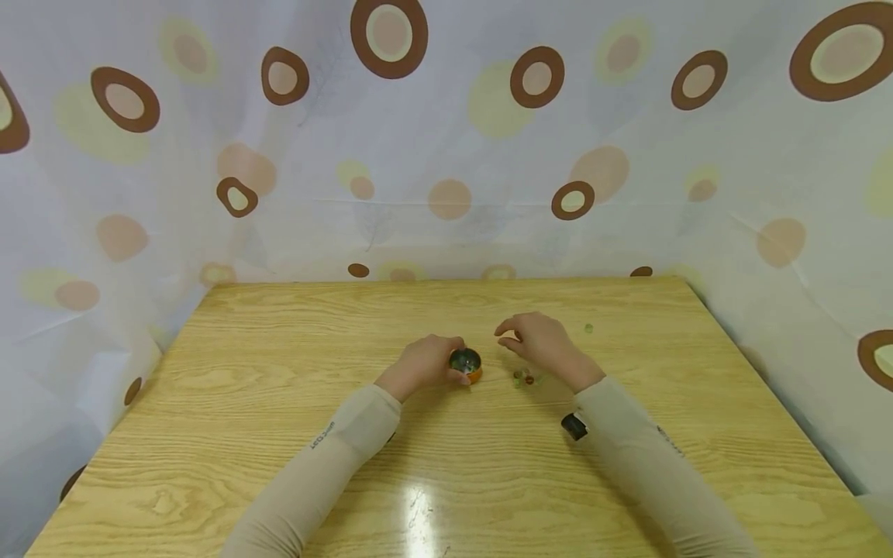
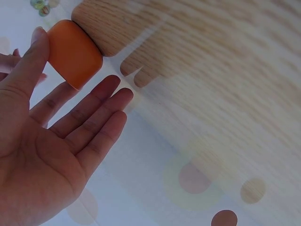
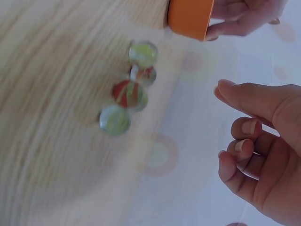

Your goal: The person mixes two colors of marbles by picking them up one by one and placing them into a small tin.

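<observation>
A small orange bowl [image 1: 476, 377] with a dark inside stands on the wooden table [image 1: 279, 333]. My left hand [image 1: 427, 363] holds it at the side, thumb and index finger against its wall; the other fingers stretch out free in the left wrist view. Something greenish shows inside the bowl. To its right, my right hand [image 1: 544, 341] hovers over the table with fingers loosely bent and nothing between thumb and fingertips. Below that hand lies a cluster of several glass marbles, among them a red-streaked marble [image 3: 126, 93] and a clear yellow-green marble [image 3: 114, 120].
Farther back and right, a lone pale green marble [image 1: 589, 328] lies on the table. A white curtain [image 1: 446, 139] with brown and beige spots hangs along the back and both sides. Dark wrist gear [image 1: 575, 426] sits under the right forearm.
</observation>
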Action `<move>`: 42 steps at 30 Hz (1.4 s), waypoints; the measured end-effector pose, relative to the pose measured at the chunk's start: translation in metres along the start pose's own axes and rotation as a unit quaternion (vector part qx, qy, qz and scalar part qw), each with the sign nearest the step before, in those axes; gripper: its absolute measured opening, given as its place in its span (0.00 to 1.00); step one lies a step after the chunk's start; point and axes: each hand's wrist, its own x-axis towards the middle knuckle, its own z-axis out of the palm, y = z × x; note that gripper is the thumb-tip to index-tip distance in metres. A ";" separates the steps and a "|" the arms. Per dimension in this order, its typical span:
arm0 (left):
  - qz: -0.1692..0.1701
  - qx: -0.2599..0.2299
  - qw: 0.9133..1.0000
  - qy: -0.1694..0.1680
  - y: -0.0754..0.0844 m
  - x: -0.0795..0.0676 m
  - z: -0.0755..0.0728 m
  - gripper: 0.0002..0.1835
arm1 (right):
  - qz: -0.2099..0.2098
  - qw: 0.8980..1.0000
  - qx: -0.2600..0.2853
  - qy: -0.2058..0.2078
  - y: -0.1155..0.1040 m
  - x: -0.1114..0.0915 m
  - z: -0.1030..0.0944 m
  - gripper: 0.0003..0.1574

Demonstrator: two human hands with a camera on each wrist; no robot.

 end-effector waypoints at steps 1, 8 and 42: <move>0.000 0.000 1.000 0.000 0.000 0.000 0.000 0.27 | 0.002 1.000 0.003 0.001 0.003 0.000 -0.002 0.14; 0.001 -0.001 1.000 0.003 -0.001 -0.001 0.000 0.29 | 0.031 0.999 0.013 0.005 0.029 0.002 -0.016 0.14; 0.012 0.004 1.000 -0.003 -0.006 0.001 0.000 0.27 | 0.224 0.972 0.025 -0.072 0.182 0.020 -0.053 0.23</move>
